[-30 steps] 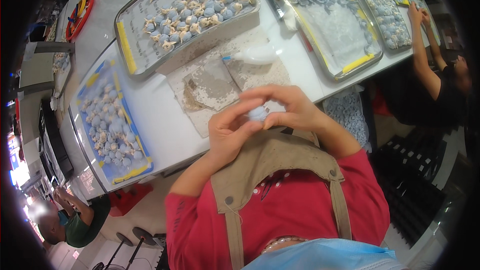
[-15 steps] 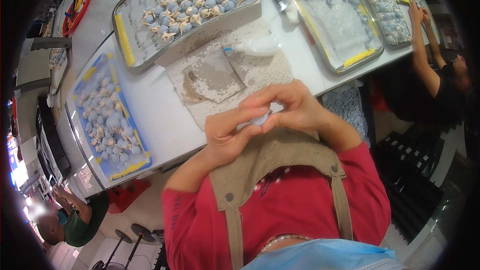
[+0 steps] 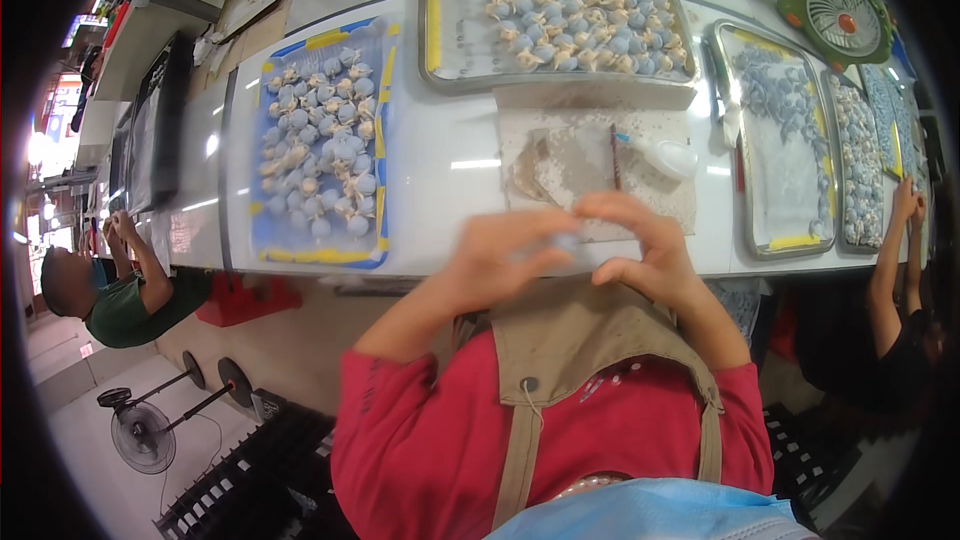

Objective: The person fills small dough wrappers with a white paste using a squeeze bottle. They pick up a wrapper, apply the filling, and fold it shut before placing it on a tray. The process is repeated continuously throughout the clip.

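Note:
My left hand (image 3: 510, 248), smeared by motion, is raised before my apron at the table's front edge. Between its thumb and fingertips is a small pale blue piece (image 3: 566, 240), too blurred to make out further. Just to the right, my right hand (image 3: 640, 245) curves with thumb and fingers apart, nothing in them. Beyond the hands lies a stained work board (image 3: 655, 210). On it rest a white squeeze bottle (image 3: 668, 160) with a blue tip and a thin dark stick (image 3: 616, 162).
A blue tray (image 3: 384, 170) of small blue-and-cream figures stands left. Behind the board is a metal tray (image 3: 432, 25) with more. Trays of blue pieces (image 3: 775, 90) and figures (image 3: 860, 160) stand right, near a green fan (image 3: 838, 15). Co-workers sit at the left (image 3: 135, 290) and right (image 3: 885, 280).
My hands have drawn apart, the small blue piece staying with the left one. The view has turned, bringing the blue tray closer to the middle and the green fan into sight.

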Demonstrator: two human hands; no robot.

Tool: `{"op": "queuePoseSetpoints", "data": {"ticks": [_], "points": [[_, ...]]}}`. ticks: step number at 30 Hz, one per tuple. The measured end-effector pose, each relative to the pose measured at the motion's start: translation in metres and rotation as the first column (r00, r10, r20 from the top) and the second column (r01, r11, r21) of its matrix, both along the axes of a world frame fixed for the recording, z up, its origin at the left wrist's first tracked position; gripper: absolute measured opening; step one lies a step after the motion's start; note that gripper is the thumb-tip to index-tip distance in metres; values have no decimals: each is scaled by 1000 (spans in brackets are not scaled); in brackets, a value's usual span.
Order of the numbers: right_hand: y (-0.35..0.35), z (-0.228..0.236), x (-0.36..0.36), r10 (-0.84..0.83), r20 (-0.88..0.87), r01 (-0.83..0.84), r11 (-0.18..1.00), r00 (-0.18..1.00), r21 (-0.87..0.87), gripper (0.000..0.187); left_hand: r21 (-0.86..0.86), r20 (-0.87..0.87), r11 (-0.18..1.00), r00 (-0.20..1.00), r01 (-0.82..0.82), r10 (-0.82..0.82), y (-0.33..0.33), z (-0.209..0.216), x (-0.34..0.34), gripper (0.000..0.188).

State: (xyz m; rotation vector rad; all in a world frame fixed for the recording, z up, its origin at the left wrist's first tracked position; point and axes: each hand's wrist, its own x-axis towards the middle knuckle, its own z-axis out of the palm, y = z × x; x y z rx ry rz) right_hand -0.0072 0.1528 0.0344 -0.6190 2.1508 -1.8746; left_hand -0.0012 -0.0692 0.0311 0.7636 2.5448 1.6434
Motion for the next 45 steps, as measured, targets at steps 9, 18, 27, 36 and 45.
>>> {"op": "queuePoseSetpoints", "data": {"ticks": [9, 18, 27, 36, 45], "points": [[50, -22, -19, -501, -154, 508, 861, 851, 7, 14, -451, -429, 593, 744, -667, 512, -112, 16, -60, 14], [63, -24, -8, -566, -205, 591, 802, 798, 85, 11, -577, -506, 771, 859, -267, -81, -26, -28, -235, 25], [74, -27, -22, -516, -467, 663, 710, 718, 236, 27, -109, 77, 924, 923, -367, 376, -27, -11, -196, 28], [66, -50, -25, -352, -468, 564, 683, 811, 464, 38, 545, 804, 716, 514, -437, -298, 48, -19, -9, 41], [63, -8, 31, -603, -179, 619, 784, 778, 48, 27, 512, 742, 763, 651, -394, -162, 73, -32, 15, 40]]}}
